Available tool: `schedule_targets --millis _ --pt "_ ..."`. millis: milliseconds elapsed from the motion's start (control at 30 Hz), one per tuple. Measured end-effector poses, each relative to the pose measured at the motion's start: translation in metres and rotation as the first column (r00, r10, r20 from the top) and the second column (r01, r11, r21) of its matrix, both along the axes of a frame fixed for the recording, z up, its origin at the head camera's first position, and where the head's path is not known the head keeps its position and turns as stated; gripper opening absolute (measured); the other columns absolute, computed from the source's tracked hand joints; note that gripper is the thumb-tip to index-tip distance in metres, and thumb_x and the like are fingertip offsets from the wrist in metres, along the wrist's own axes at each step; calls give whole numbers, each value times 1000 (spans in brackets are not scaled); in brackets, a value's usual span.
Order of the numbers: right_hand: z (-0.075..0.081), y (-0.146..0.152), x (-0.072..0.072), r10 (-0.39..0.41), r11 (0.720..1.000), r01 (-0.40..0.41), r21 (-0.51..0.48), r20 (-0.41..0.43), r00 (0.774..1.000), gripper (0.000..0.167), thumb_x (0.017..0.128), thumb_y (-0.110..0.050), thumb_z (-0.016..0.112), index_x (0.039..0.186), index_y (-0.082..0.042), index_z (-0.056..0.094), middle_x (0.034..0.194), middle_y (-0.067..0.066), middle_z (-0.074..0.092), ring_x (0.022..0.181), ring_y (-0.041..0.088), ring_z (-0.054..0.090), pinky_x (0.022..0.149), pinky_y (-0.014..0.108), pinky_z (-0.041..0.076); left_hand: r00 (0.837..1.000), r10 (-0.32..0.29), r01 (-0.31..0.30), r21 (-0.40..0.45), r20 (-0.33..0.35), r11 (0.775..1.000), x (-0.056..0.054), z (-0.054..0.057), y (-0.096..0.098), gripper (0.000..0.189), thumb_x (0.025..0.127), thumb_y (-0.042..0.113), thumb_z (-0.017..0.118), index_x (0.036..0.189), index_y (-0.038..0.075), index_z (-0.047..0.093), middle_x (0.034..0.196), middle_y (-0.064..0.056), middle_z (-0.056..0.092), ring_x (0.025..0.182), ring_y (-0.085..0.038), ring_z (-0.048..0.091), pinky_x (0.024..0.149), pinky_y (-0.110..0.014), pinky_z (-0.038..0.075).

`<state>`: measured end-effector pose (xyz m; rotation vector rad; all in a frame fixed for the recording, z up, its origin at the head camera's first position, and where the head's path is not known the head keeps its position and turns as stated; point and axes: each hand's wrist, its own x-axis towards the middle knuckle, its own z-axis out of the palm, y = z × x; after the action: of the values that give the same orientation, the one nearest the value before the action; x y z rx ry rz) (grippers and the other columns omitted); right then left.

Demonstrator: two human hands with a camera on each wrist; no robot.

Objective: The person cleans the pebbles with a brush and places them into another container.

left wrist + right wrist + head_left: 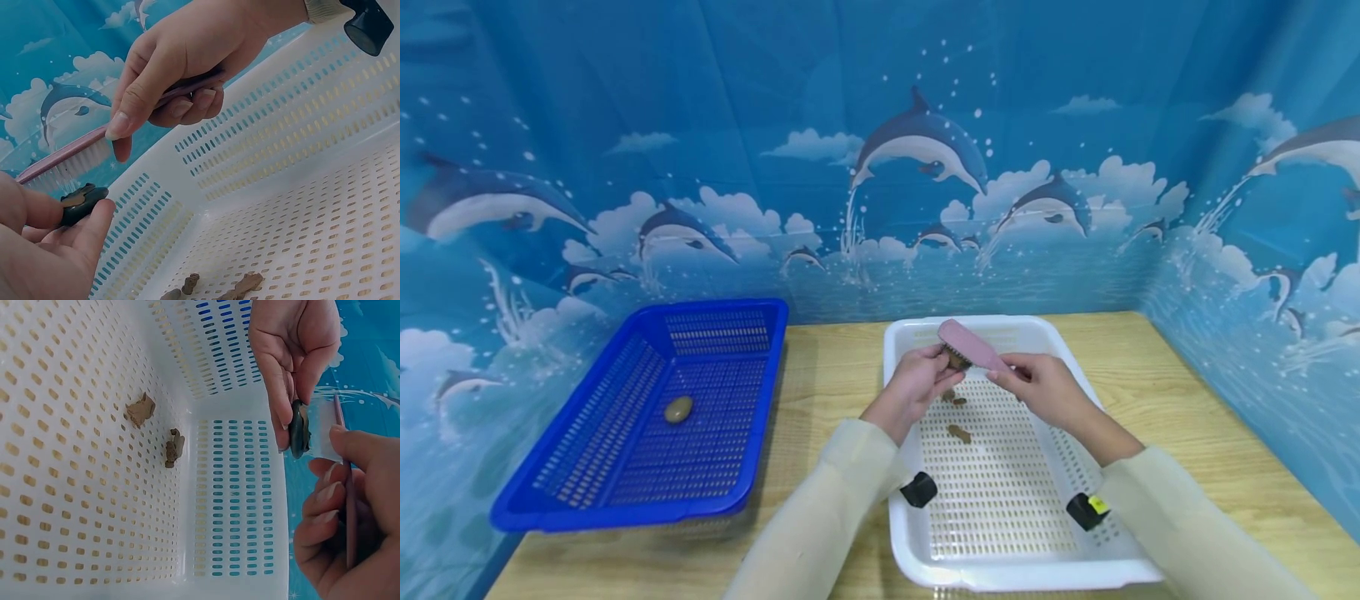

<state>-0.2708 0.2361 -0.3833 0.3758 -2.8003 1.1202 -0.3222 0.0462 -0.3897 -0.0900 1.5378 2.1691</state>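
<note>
My left hand (916, 382) pinches a dark, smooth stone (85, 205) with brown mud caked on its upper face. In my right hand (1051, 390) is a pink brush (970, 343), gripped by its handle. Its pale bristles (323, 428) face the muddy side of the stone, right at its surface in the right wrist view. Both hands are over the far part of a white perforated basket (904, 550). Inside it lie a mud lump (958, 433) and, farther back, small brown pieces (950, 395) close to the left hand.
A blue perforated basket (748, 433) stands to the left on the wooden table (820, 367), with one tan, smooth stone (678, 409) inside. Behind the table and along its sides hangs a dolphin-print curtain (737, 100). Dark wrist devices (919, 490) sit below both sleeves.
</note>
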Motion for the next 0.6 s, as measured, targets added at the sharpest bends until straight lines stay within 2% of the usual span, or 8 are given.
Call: schedule_targets --millis 133,300,600 --pt "0 -1 1 37 999 -37 2 7 999 35 97 -24 62 120 2 66 60 0 52 51 9 41 43 22 37 1000 0 -1 -19 -19 1000 1 1 -1 38 104 4 40 141 3 48 127 -20 60 114 -27 61 89 -26 56" --pt "-1 -1 1 72 997 -73 17 9 997 35 96 -22 63 121 3 65 59 -3 51 49 8 40 42 21 37 999 -7 5 -54 -47 999 2 -2 -1 32 103 5 44 132 4 58 116 -16 66 107 -27 65 86 -27 58" --pt "-1 0 0 14 999 -16 40 36 999 37 97 -25 61 122 2 65 59 -2 53 51 10 43 42 22 38 995 -71 65 -88 -64 994 0 -6 2 37 102 -3 41 138 -2 50 117 -21 65 103 -27 67 82 -25 58"
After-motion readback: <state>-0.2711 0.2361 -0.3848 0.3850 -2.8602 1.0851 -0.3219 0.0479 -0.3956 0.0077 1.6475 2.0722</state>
